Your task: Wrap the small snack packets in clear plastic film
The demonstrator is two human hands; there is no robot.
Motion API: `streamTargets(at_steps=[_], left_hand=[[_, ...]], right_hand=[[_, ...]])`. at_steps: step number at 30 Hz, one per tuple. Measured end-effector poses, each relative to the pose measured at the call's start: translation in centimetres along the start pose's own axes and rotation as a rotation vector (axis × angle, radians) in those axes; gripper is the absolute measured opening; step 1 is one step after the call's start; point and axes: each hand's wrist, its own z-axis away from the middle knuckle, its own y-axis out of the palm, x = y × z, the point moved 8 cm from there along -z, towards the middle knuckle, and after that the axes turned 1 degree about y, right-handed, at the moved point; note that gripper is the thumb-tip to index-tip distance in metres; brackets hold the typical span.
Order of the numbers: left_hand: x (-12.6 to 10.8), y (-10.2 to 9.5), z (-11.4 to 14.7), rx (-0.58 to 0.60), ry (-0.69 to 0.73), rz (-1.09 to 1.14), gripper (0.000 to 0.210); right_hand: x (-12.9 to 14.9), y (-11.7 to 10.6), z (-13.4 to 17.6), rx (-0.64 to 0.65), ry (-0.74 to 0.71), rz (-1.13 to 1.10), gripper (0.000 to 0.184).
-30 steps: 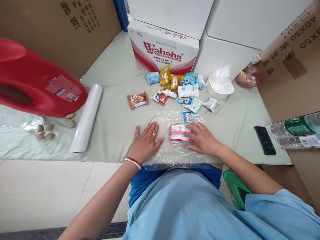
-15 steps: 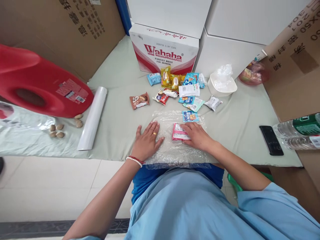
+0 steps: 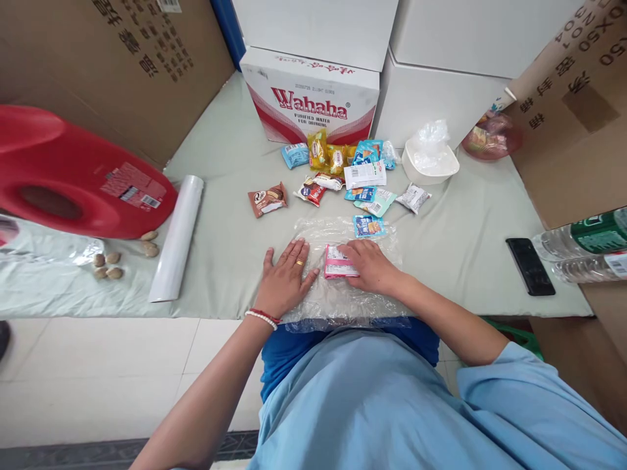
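Note:
A sheet of clear plastic wrap [image 3: 337, 303] lies crinkled at the table's front edge, partly over my lap. My left hand [image 3: 284, 277] rests flat on its left side, fingers stretched out, holding nothing. On the middle of the wrap lies a pink and white snack packet [image 3: 337, 262], its printed label up. The fingers of my right hand [image 3: 369, 266] grip its right end and hide that part. Just beyond my right hand, a small blue snack packet [image 3: 368, 226] lies at the wrap's far edge.
Several snack packets lie beyond the wrap, including a brown one [image 3: 268, 200], before a Wahaha carton [image 3: 313, 98]. A white bowl [image 3: 430, 173] stands right of them. At left are a plastic wrap roll [image 3: 177, 238], walnuts [image 3: 114, 258] and a red jug [image 3: 93, 170]; at right, a phone [image 3: 530, 266] and bottles [image 3: 582, 241].
My right hand and the pink packet have shifted a little left across the wrap, toward my left hand. The left hand stays in place. The camera view has shifted slightly.

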Motion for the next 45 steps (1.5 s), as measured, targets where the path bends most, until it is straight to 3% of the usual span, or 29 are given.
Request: streamTargets(at_steps=[10, 12, 15, 18, 20, 22, 25, 29, 33, 36, 38, 41, 43, 45], left_hand=[[0.8, 0.5, 0.0, 0.025, 0.018, 0.0, 0.07], [1.3, -0.1, 0.7, -0.024, 0.013, 0.002, 0.069], [1.4, -2.3, 3.1, -0.191, 0.042, 0.007, 0.069], [-0.1, -3.3, 6.9, -0.221, 0.253, 0.108, 0.079], [-1.0, -2.7, 9.3, -0.138, 0.394, 0.18, 0.084], [-1.2, -1.9, 10.9, -0.08, 0.452, 0.195, 0.072], [-0.3, -1.4, 11.3, -0.083, 0.424, 0.228, 0.038], [1.2, -3.0, 9.6, -0.054, 0.353, 0.444, 0.024], [3.2, -4.7, 5.9, 0.102, 0.135, 0.579, 0.029], [4.5, -5.4, 1.7, 0.143, 0.014, 0.587, 0.033], [5.6, -5.4, -1.3, 0.115, -0.062, 0.591, 0.032], [7.4, -4.7, -4.7, 0.049, -0.157, 0.479, 0.027], [8.6, -4.9, -5.3, -0.045, -0.198, 0.372, 0.028], [9.6, -5.9, -4.3, -0.179, -0.255, 0.295, 0.032]], right_hand=[[-0.2, 0.7, 0.3, 0.059, 0.043, -0.08, 0.079], [-0.6, -0.2, 1.0, 0.041, 0.027, -0.122, 0.08], [-1.2, -3.2, 3.9, -0.109, -0.013, -0.218, 0.068], [-1.3, -5.3, 8.8, -0.209, -0.065, -0.342, 0.056], [-0.9, -4.4, 11.9, -0.159, -0.111, -0.378, 0.065], [-0.6, -2.2, 14.4, -0.105, -0.137, -0.34, 0.066], [-0.8, 0.8, 16.2, -0.183, -0.126, -0.265, 0.038], [-1.8, 0.6, 16.1, -0.302, -0.098, -0.418, 0.024], [-3.8, -2.8, 13.9, -0.227, 0.072, -0.56, 0.021], [-6.3, -5.4, 11.2, -0.244, 0.225, -0.578, 0.023], [-8.1, -5.9, 9.0, -0.252, 0.314, -0.577, 0.025], [-10.3, -4.7, 6.1, -0.167, 0.465, -0.457, 0.022], [-11.1, -3.7, 5.2, -0.075, 0.538, -0.263, 0.019], [-11.2, -3.5, 5.2, -0.031, 0.576, -0.075, 0.024]])
